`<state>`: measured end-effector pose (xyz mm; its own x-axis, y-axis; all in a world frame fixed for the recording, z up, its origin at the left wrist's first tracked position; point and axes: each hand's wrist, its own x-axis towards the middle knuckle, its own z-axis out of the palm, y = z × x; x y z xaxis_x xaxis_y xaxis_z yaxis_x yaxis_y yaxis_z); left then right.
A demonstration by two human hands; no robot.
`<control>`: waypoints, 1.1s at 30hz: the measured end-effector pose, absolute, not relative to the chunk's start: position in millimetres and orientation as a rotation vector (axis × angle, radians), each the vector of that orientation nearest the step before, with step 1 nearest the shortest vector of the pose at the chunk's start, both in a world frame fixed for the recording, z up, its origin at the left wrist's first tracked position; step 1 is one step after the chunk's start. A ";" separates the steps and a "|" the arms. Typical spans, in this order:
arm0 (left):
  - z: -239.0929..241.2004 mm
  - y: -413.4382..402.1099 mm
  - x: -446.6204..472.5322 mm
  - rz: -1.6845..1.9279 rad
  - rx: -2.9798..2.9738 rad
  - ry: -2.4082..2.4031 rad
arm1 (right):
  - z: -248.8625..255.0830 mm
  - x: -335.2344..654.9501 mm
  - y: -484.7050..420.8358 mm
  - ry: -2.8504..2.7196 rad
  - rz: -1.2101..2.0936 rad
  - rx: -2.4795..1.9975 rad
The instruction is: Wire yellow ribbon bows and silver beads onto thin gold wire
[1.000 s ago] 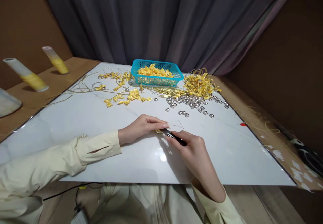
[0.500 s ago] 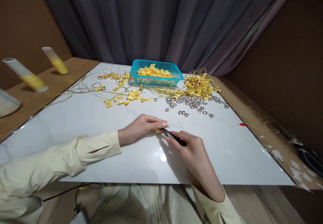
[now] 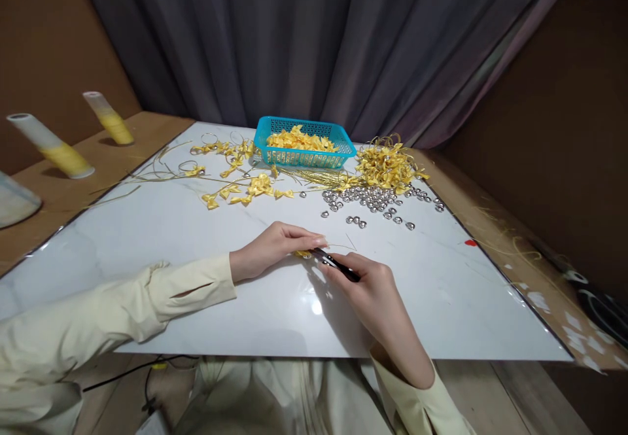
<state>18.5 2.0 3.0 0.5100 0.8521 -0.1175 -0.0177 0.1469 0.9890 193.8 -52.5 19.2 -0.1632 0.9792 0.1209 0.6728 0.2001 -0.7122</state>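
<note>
My left hand point(image 3: 282, 244) pinches a small yellow ribbon bow point(image 3: 300, 252) with a shiny bead-like spot at its lower edge. The fingers cover much of the bow. In my right hand point(image 3: 375, 289) is a slim black tool with bright spots point(image 3: 346, 270); its tip meets the left fingertips beside the bow. Whether it is snips or another tool is hidden by the grip. A thin gold cord point(image 3: 338, 246) runs out to the right from the left fingertips, just above the tool.
Behind the hands stands a turquoise basket point(image 3: 305, 163) of yellow bows. Right of it lie a heap of bows point(image 3: 387, 165) and silver heart-shaped pieces point(image 3: 375, 197). More bows point(image 3: 260, 185) and cords lie left. Two thread cones point(image 3: 52, 147) stand on the left board; scissors point(image 3: 601, 304) lie far right.
The tool and my right hand have shifted very slightly to the left. The left hand stays in place, still holding the bow.
</note>
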 end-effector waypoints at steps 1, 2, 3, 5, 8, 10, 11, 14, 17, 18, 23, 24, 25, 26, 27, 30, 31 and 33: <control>2.7 2.1 18.5 0.745 1.276 0.837 | 18.8 193.9 -52.3 -1.906 0.694 -1.528; 2.6 2.2 18.6 0.745 1.275 0.837 | 18.5 194.0 -52.0 -1.906 0.697 -1.522; 2.6 2.3 18.6 0.744 1.275 0.838 | 18.2 194.1 -51.8 -1.906 0.699 -1.517; 3.1 2.1 18.6 0.740 1.279 0.843 | 17.9 194.1 -51.4 -1.906 0.695 -1.513; 4.4 1.5 18.6 0.739 1.279 0.845 | 17.8 193.7 -51.2 -1.905 0.677 -1.510; 4.8 1.1 18.5 0.741 1.271 0.841 | 17.6 193.5 -51.2 -1.904 0.672 -1.505; 4.8 1.0 18.5 0.743 1.267 0.839 | 17.4 193.5 -51.2 -1.902 0.673 -1.503; 4.1 1.3 18.6 0.748 1.257 0.839 | 16.5 194.1 -51.0 -1.903 0.693 -1.506; 3.4 1.9 18.5 0.750 1.245 0.845 | 15.9 193.6 -50.6 -1.905 0.713 -1.518; 3.1 2.1 18.4 0.748 1.242 0.842 | 15.6 192.9 -50.5 -1.903 0.715 -1.522; 1.2 2.0 18.0 0.751 1.241 0.810 | 15.1 188.7 -50.4 -1.881 0.701 -1.517; 0.8 1.8 18.2 0.757 1.238 0.805 | 15.8 189.1 -50.5 -1.882 0.698 -1.519; 0.4 1.7 18.4 0.765 1.228 0.804 | 16.8 190.5 -50.5 -1.886 0.699 -1.527; 0.3 2.0 18.5 0.777 1.211 0.807 | 18.3 193.4 -50.5 -1.891 0.702 -1.542; 0.3 2.6 18.4 0.795 1.195 0.820 | 19.9 197.7 -50.5 -1.898 0.707 -1.562; 2.6 8.0 14.7 0.863 1.225 0.941 | 23.1 219.1 -50.1 -1.952 0.682 -1.635; 3.9 10.7 11.7 0.880 1.290 1.013 | 22.7 228.2 -49.8 -1.984 0.630 -1.663; 7.1 16.0 2.4 0.898 1.515 1.180 | 18.4 246.9 -48.8 -2.047 0.492 -1.712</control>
<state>2.4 16.0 7.1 0.2549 0.9669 -0.0141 0.2440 -0.0502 0.9685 246.9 -48.8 18.4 -0.1492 0.9843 0.0943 0.8336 0.1765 -0.5233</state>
